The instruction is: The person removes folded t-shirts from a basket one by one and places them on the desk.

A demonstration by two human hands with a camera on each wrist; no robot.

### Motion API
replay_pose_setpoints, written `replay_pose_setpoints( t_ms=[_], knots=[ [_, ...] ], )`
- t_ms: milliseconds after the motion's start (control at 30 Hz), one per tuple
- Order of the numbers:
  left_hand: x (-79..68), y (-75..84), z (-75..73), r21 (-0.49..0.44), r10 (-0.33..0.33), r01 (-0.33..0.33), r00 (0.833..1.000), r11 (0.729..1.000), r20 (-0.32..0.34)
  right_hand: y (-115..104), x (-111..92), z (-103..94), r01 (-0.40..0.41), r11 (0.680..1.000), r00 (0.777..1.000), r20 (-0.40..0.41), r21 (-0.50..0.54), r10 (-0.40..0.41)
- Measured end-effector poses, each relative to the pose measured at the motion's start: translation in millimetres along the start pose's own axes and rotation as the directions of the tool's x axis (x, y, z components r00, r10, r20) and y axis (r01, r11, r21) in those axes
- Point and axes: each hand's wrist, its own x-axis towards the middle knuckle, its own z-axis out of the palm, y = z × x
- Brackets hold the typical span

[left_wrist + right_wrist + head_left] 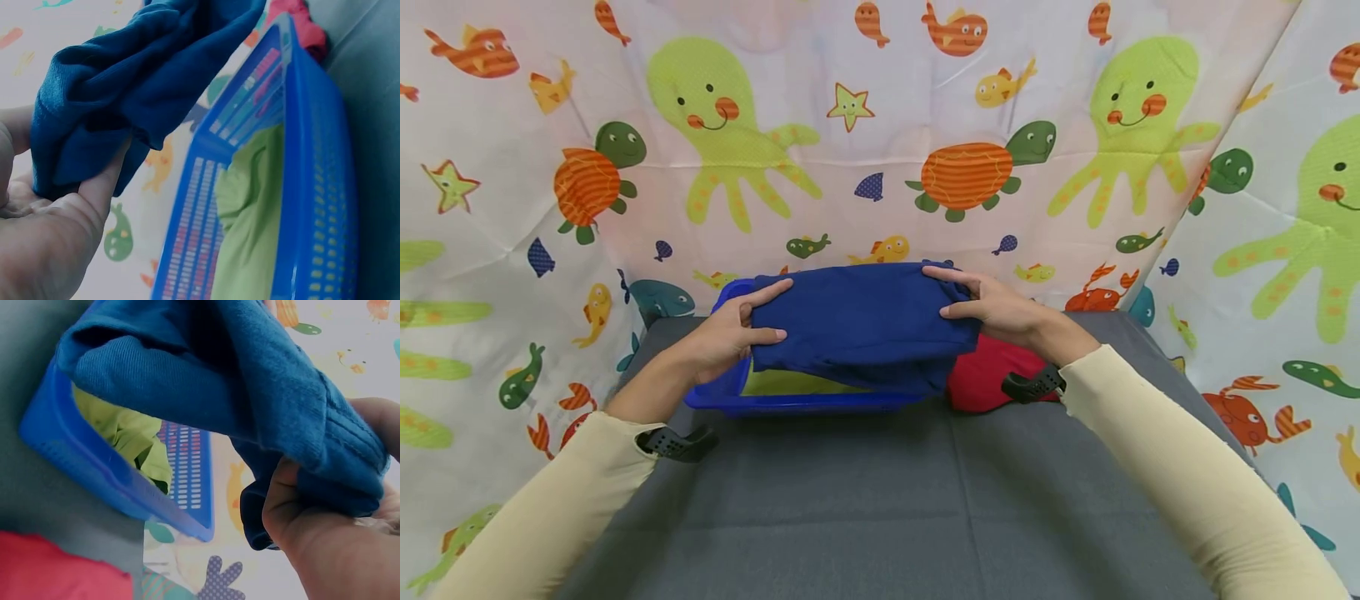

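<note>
A folded navy blue cloth garment (857, 321) is held up by both hands above a blue plastic basket (722, 398). At its left end my left hand (722, 329) grips it between thumb and fingers. My right hand (1007, 312) pinches the opposite end the same way. In the right wrist view the garment (187, 387) shows stitched seams and loose folds hanging down. Inside the basket lies a yellow-green cloth (250, 212), partly hidden under the navy garment in the head view.
A red cloth (992, 379) lies on the grey-covered table (880, 492), just right of the basket. A white curtain (880, 225) printed with sea animals hangs behind and along both sides. Black bands (679, 443) circle both wrists.
</note>
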Motion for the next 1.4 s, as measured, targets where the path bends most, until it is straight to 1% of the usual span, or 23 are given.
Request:
replay_pose_setpoints(
  t_ms=[133,367,533,667,767,833,900,1067,1100,1233,1400],
  knots=[
    [1.3,-0.1,10.9,-0.002,0.011,-0.011,1.0,1.0,-0.006,3,-11,-5.0,0.007,1.0,1.0,0.009,-0.009,-0.007],
    [4.7,1.0,30.0,-0.063,0.028,-0.028,1.0,0.998,-0.001,3,-30,-11.6,0.012,1.0,1.0,0.004,-0.009,-0.012],
    [7.1,3.0,48.0,-0.075,0.027,-0.026,1.0,0.997,0.003,4,-50,-16.3,-0.004,0.999,1.0,-0.017,-0.033,0.003],
    [8.9,4.5,64.4,-0.123,0.026,-0.025,1.0,0.992,0.012,7,-65,-21.0,-0.028,0.998,0.999,-0.036,-0.05,0.026],
    [11.4,3.9,75.9,-0.145,0.038,-0.033,0.999,0.989,0.033,10,-76,-25.8,-0.049,0.996,0.998,-0.053,-0.072,0.045],
    [13.3,3.0,83.2,-0.152,0.032,-0.026,0.999,0.988,0.034,13,-84,-29.3,-0.059,0.994,0.997,-0.063,-0.097,0.053],
    [16.5,1.3,90.1,-0.174,0.036,-0.027,0.998,0.984,0.052,15,-91,-32.7,-0.072,0.99,0.995,-0.077,-0.122,0.063],
    [26.6,0.7,108.9,-0.276,0.052,-0.018,0.992,0.961,0.118,19,-106,-44.3,-0.079,0.986,0.995,-0.073,-0.148,0.069],
    [28.1,0.6,112.4,-0.285,0.053,-0.014,0.99,0.959,0.129,21,-109,-46.5,-0.076,0.986,0.995,-0.069,-0.149,0.066],
    [34.6,-0.3,127.1,-0.29,0.059,-0.012,0.987,0.957,0.153,26,-119,-56.5,-0.075,0.982,0.995,-0.074,-0.173,0.063],
    [42.7,-3.6,146.4,-0.259,0.098,-0.056,0.984,0.964,0.15,34,-135,-68.7,-0.085,0.977,0.994,-0.09,-0.197,0.068]
  ],
)
